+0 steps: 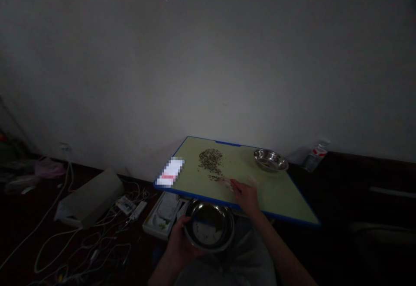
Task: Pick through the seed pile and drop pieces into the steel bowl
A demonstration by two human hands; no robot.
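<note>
My left hand (182,247) grips a shiny metal bowl (227,239) from its left side and underneath, just below the front edge of a small pale green table (276,195) with a blue rim. A few dark specks lie in the bowl. Over the tabletop, my right hand (247,197) is closed, fingers pointing left. A pale, blurred patch shows at its fingertips, and I cannot make out what they hold. Just beyond them, small dark seed-like grains (210,160) are spread in a loose pile, with a trail toward my right hand.
A second metal bowl (270,160) stands at the table's back right. A lit, pixelated screen (170,172) lies at the left edge. Left on the floor are a grey box (94,197), tangled cables and a power strip (139,210). A white tray (159,221) sits below the table; a wall rises behind.
</note>
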